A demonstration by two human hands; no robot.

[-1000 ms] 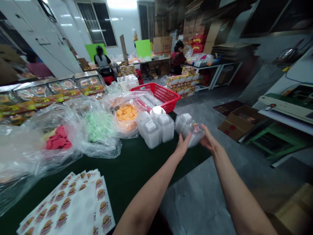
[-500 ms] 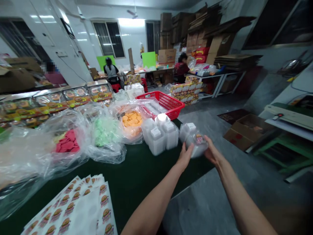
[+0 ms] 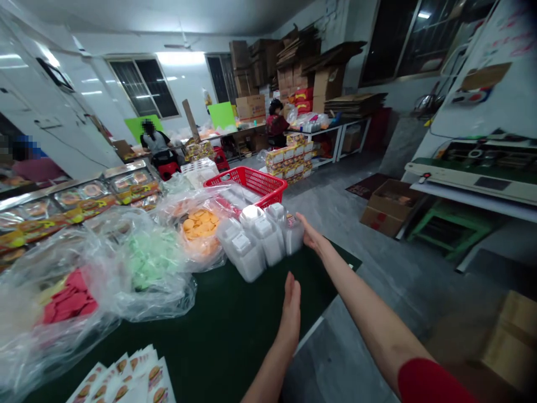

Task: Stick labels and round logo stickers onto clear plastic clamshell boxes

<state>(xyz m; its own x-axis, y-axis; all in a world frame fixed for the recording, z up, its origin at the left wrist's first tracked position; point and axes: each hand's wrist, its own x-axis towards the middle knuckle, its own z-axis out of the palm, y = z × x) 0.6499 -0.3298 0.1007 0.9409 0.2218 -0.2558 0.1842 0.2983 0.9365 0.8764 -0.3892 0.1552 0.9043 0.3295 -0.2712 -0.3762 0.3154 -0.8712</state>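
Observation:
Several stacks of clear plastic boxes (image 3: 243, 252) stand close together on the dark green table (image 3: 218, 330), some topped with white labels. At their right end is a clear box (image 3: 294, 235) with a burger sticker on top. My right hand (image 3: 309, 232) lies flat along the right side of this box, fingers stretched out. My left hand (image 3: 290, 305) is apart from the boxes, nearer to me over the table, its fingers straight and holding nothing. Sheets of burger stickers (image 3: 126, 378) lie at the near left.
Clear bags with orange discs (image 3: 201, 225), green pieces (image 3: 153, 254) and pink pieces (image 3: 71, 299) line the table's left side. A red basket (image 3: 274, 189) sits behind the boxes. Packed trays (image 3: 92, 193) stand at the far left. Co-workers sit in the background.
The box with the burger sticker has been set against the other stacks. My left hand has let go and drawn back towards me. The view has turned right.

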